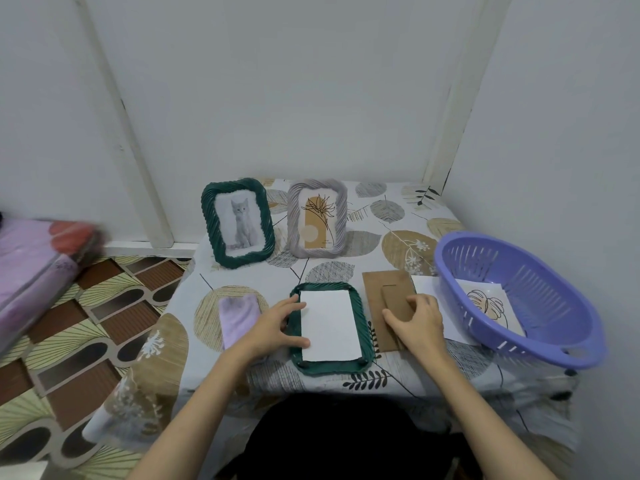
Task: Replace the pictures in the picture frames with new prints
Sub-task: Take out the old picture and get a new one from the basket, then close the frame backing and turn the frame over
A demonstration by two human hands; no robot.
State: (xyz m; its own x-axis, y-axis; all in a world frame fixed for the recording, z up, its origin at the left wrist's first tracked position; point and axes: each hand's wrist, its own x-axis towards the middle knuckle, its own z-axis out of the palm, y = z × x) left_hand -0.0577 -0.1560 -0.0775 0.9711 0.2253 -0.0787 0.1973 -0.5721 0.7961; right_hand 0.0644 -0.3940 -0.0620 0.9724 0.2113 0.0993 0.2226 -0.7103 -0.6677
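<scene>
A dark green frame (363, 327) lies face down near the table's front, with a white print (330, 325) resting blank side up in its opening. My left hand (277, 327) rests on the frame's left edge, fingers spread and touching the print. My right hand (417, 322) grips the brown cardboard backing board (379, 292) lying just right of the frame. At the back stand a green frame with a cat picture (239, 223) and a grey frame with a plant drawing (317, 218).
A purple plastic basket (519, 296) at the right holds a leaf print (491, 303), and white paper (424, 284) lies under its edge. A lilac cloth (239, 315) lies left of my left hand. Walls close the back and right; bedding lies on the floor at left.
</scene>
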